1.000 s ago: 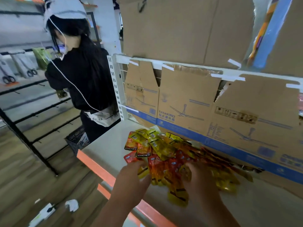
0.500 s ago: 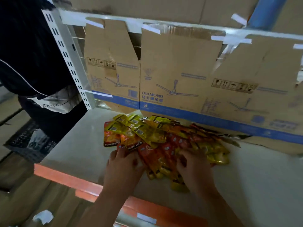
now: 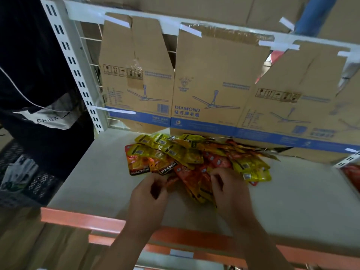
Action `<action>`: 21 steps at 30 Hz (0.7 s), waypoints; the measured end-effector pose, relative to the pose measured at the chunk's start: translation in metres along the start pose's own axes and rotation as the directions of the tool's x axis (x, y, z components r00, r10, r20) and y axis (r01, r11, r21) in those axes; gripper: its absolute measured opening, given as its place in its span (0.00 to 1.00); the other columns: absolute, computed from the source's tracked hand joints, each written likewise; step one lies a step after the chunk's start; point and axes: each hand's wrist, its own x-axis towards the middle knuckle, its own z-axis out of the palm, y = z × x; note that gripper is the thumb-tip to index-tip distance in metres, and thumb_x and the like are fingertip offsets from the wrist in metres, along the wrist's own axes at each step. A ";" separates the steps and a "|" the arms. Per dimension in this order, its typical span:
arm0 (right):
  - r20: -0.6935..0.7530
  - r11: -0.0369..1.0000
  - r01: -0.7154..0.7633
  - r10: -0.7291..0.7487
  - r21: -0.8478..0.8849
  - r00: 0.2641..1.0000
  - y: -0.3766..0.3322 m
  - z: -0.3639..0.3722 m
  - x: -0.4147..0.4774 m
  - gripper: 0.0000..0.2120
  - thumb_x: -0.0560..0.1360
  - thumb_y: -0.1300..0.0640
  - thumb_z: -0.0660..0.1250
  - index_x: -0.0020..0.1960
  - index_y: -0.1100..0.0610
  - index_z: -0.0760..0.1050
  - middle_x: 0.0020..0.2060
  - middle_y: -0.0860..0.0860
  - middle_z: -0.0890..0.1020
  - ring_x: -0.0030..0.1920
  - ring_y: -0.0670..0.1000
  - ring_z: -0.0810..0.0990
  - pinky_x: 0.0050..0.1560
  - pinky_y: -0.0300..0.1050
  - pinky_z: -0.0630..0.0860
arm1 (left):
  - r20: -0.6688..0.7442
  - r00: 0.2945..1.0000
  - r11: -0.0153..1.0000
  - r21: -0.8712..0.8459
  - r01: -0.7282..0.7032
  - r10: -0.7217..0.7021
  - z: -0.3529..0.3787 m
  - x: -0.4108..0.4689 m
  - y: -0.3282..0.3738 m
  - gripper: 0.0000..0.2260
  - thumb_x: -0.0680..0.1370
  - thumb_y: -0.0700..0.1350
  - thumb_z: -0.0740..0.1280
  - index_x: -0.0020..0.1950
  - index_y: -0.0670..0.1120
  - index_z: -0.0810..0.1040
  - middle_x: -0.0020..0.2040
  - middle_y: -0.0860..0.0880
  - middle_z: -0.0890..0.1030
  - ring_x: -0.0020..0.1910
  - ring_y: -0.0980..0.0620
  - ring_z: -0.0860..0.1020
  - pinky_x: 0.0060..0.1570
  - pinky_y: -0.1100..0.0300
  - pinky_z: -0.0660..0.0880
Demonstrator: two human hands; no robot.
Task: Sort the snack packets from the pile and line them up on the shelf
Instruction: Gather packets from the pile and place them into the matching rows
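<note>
Sorting step, barely begun: pile (image 3: 194, 154) of snack packets sits mid-shelf (image 3: 93, 184), far edge against cardboard boxes (image 3: 210, 90); none lined up. Left hand (image 3: 148, 193) pinches a red packet (image 3: 172, 180) at the pile's near edge. Right hand (image 3: 229, 191) digs curled fingers into the pile; its grip can't be told. Next: lift red packet clear, start a row on bare shelf left. Since half a second ago, left hand drew nearer, off the Konchew packets (image 3: 153, 169).

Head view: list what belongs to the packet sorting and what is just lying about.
For the job: snack packet pile; shelf; left hand pinching a red packet; right hand on the pile.
Lying about: cardboard boxes behind the pile; black crate left of the shelf; another person in black.
</note>
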 end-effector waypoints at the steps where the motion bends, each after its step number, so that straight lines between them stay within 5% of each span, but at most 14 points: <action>1: -0.007 1.000 0.000 0.001 0.028 1.000 -0.004 -0.001 -0.001 0.06 0.77 0.61 0.70 0.47 0.51 0.78 0.39 0.45 0.78 0.40 0.48 0.76 0.38 0.47 0.72 | -0.028 0.999 0.998 -0.052 0.040 -0.041 -0.002 0.002 -0.001 0.15 0.75 0.33 0.72 0.44 0.55 0.79 0.38 0.60 0.81 0.36 0.60 0.79 0.34 0.69 0.71; 5: -0.042 0.983 -0.045 0.053 0.177 0.998 -0.017 -0.008 0.000 0.05 0.81 0.58 0.65 0.49 0.49 0.75 0.38 0.43 0.77 0.38 0.44 0.75 0.36 0.45 0.71 | -0.108 0.979 0.971 -0.184 0.153 -0.175 -0.005 0.014 -0.009 0.16 0.79 0.33 0.66 0.44 0.56 0.78 0.36 0.55 0.81 0.30 0.57 0.76 0.32 0.55 0.73; 10: -0.074 0.961 -0.155 0.176 0.231 0.982 -0.016 -0.004 0.014 0.04 0.82 0.59 0.63 0.52 0.51 0.75 0.41 0.45 0.78 0.40 0.47 0.77 0.38 0.47 0.74 | -0.200 0.948 0.955 -0.218 0.202 -0.246 -0.001 0.016 -0.010 0.12 0.79 0.35 0.66 0.46 0.52 0.78 0.41 0.51 0.82 0.39 0.49 0.80 0.34 0.58 0.72; 15: -0.017 0.974 -0.215 0.217 0.074 0.976 -0.004 0.005 0.013 0.13 0.77 0.59 0.70 0.62 0.55 0.77 0.56 0.50 0.78 0.56 0.52 0.78 0.55 0.52 0.78 | -0.106 0.994 0.979 0.201 0.021 0.000 0.010 0.009 -0.012 0.13 0.76 0.42 0.73 0.60 0.50 0.82 0.55 0.51 0.81 0.52 0.48 0.80 0.49 0.55 0.75; 17: -0.005 0.978 -0.207 0.207 -0.019 0.978 0.001 0.005 0.005 0.14 0.75 0.53 0.72 0.59 0.54 0.78 0.53 0.50 0.78 0.54 0.54 0.78 0.53 0.54 0.79 | -0.010 0.993 0.911 0.399 -0.108 0.122 0.017 0.005 -0.015 0.19 0.73 0.46 0.75 0.64 0.51 0.81 0.59 0.49 0.81 0.55 0.44 0.78 0.55 0.49 0.76; 21: 0.081 0.965 -0.212 0.226 -0.153 0.971 -0.002 0.009 -0.017 0.23 0.68 0.34 0.64 0.53 0.49 0.77 0.50 0.49 0.77 0.52 0.55 0.76 0.50 0.54 0.77 | 0.067 0.992 0.809 0.576 -0.122 0.102 0.022 0.005 -0.017 0.27 0.68 0.57 0.72 0.67 0.53 0.79 0.66 0.48 0.79 0.60 0.40 0.77 0.58 0.42 0.76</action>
